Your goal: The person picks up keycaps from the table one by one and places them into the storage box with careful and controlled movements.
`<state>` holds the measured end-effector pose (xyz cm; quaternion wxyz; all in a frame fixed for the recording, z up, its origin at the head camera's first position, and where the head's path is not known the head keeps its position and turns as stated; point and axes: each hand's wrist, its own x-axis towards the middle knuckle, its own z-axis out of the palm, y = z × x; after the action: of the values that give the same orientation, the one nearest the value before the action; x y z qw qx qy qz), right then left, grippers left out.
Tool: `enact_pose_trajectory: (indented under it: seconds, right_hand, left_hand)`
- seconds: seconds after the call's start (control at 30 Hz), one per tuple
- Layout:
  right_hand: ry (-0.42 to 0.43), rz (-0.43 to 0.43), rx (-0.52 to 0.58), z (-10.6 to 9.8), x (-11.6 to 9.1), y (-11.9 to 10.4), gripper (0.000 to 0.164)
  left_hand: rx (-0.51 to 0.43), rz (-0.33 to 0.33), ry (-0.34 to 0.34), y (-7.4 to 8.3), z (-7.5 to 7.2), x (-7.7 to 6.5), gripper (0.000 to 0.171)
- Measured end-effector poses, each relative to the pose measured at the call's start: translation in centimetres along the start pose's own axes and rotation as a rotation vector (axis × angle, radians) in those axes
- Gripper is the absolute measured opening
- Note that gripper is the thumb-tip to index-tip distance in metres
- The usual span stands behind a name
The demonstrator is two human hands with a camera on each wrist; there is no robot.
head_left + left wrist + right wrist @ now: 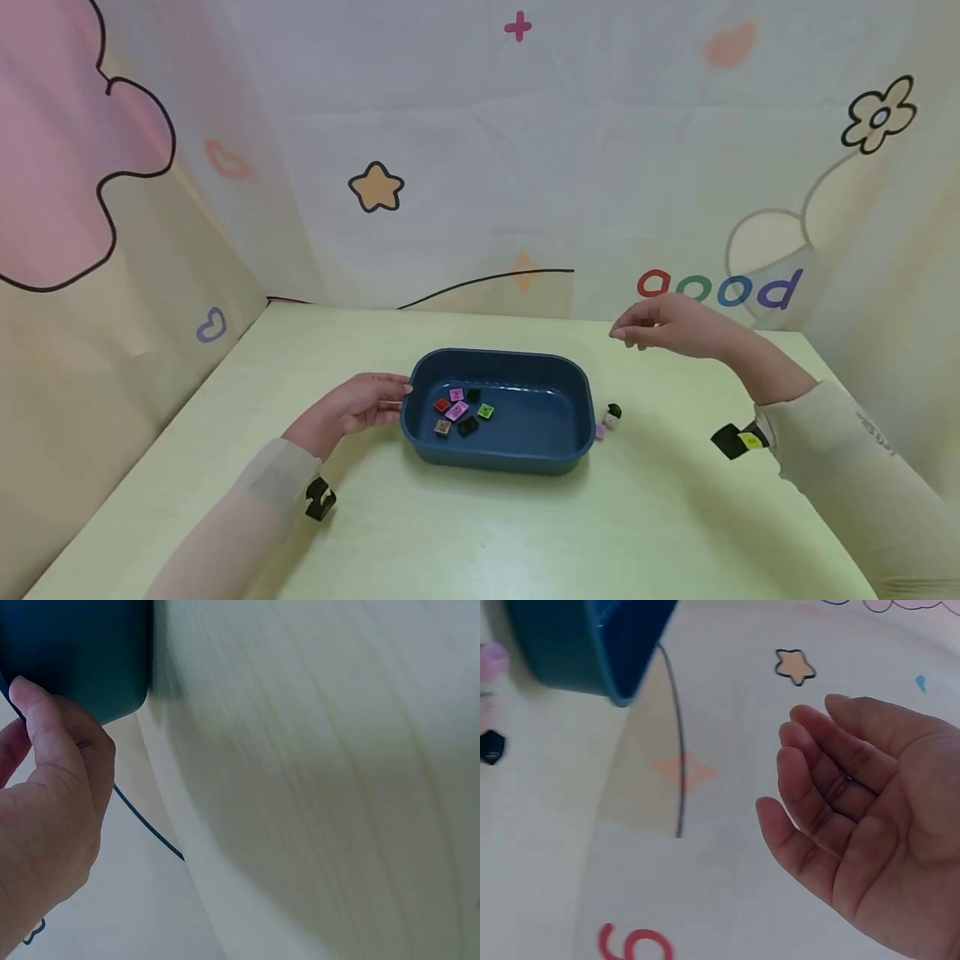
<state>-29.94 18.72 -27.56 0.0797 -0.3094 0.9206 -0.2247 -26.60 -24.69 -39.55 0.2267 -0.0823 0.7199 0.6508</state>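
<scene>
A dark blue plastic tray [495, 458] with rounded corners sits on the table. Several small square pieces lie in its left half, among them a red one [441, 405], a green one [486, 411] and a black one [468, 426]. At the tray's left end, my left hand [363, 402] holds the rim, as the left wrist view also shows with its fingers [56, 742] against the wall. My right hand [675, 325] is raised behind and right of the tray. Its fingers [795, 772] are loosely bent, with nothing in them.
Just beyond the tray's right end, a black piece [614, 411], a pale one [609, 422] and a purple one [600, 432] lie together on the pale yellow table [480, 533]. A printed cloth [465, 167] hangs along the back and sides.
</scene>
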Motion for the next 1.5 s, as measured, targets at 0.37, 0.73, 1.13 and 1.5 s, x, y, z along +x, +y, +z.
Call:
enact_pose_trajectory:
  seconds: [0.37, 0.73, 1.13, 1.5]
  right_hand:
    - [-0.112, 0.033, -0.042, 5.7, -0.2, 3.6, 0.030]
    - [-0.162, 0.045, -0.125, 9.0, 0.1, 5.4, 0.032]
    - [-0.189, 0.026, -0.160, 9.3, 1.5, 5.5, 0.025]
    - [-0.184, -0.061, -0.199, 10.0, 2.1, 6.2, 0.016]
  left_hand:
    - [0.012, -0.006, 0.009, 0.2, -0.2, 0.0, 0.047]
    - [-0.005, -0.010, -0.012, -0.1, 0.2, 0.0, 0.047]
    - [0.004, -0.007, -0.006, 0.0, 0.0, 0.1, 0.048]
    - [0.000, -0.005, -0.014, -0.1, -0.1, 0.2, 0.048]
